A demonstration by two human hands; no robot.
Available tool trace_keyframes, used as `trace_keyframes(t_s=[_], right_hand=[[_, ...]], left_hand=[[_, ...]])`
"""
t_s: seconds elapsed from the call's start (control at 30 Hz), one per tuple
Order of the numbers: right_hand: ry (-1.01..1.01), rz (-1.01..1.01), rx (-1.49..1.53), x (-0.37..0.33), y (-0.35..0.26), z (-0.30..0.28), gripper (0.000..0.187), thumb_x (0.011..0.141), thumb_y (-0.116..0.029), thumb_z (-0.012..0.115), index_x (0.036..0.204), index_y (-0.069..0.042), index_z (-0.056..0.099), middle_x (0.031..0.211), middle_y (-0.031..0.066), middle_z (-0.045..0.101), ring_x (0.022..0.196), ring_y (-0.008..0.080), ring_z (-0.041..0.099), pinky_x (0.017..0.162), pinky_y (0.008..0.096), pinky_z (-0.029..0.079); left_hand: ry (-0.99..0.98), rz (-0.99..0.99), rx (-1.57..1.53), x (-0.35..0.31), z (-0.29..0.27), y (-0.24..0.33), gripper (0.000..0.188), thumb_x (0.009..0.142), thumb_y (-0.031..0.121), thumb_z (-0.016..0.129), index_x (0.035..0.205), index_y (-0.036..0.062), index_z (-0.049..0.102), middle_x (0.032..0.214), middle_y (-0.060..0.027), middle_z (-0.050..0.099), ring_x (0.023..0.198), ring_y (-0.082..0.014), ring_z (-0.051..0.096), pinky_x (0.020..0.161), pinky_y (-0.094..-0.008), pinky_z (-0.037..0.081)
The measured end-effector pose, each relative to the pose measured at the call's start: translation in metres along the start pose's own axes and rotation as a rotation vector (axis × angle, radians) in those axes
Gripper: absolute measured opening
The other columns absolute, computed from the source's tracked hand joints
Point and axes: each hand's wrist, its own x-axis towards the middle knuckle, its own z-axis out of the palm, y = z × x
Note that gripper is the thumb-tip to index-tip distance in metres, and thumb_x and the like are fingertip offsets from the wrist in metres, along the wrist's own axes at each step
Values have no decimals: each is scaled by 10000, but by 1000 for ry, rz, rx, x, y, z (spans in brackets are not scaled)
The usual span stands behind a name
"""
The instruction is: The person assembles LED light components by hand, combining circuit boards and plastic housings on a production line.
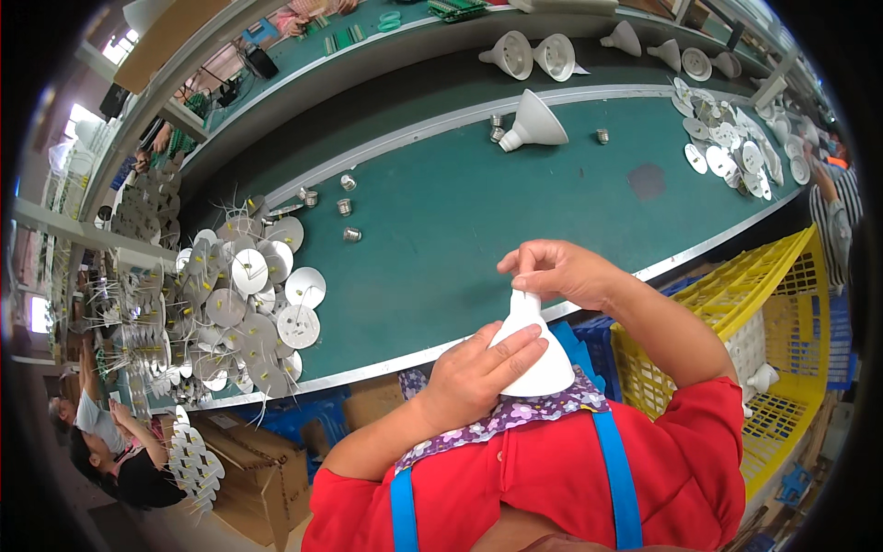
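A white cone-shaped lamp housing is held close to my body, wide end down and narrow neck up. My left hand wraps round its side, fingers across the front. At the tip of the neck, my right hand makes a pinch with thumb and forefinger; anything between those fingers is too small to make out. Beyond my hands on the green bench are several silver metal screw caps. Another white housing lies farther back, with small caps beside it.
Wired round discs are heaped at the left; more white discs lie at the far right. Housings line the back ledge. A yellow plastic basket stands at my right, a carton at lower left. Other people work nearby.
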Motion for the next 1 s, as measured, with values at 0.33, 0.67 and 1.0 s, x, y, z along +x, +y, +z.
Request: trace_keyframes(t_s=[0.33, 0.67, 1.0], right_hand=[[707, -545, -651, 49, 37, -39, 284, 834, -189, 615, 1034, -3, 538, 975, 146, 579, 917, 278, 557, 825, 364, 437], [804, -730, -1113, 52, 90, -63, 297, 700, -120, 681, 964, -67, 555, 957, 113, 573, 958, 331, 502, 826, 426, 398], [805, -697, -1018, 54, 78, -65, 201, 693, -86, 662, 879, -89, 585, 897, 76, 591, 909, 293, 527, 786, 410, 410]], left_hand=[[474, -787, -659, 81, -18, -170, 344, 832, 5, 532, 1174, -26, 551, 1088, -110, 620, 991, -169, 572, 888, -284, 434], [634, -777, -379, 178, 17, -397, 367, 818, -22, 538, 1176, 42, 580, 1072, -133, 638, 991, -212, 597, 879, -305, 433], [592, -719, -323, 228, 42, -428, 411, 786, 25, 611, 1193, 56, 568, 1139, -132, 614, 1034, -221, 594, 889, -314, 441]])
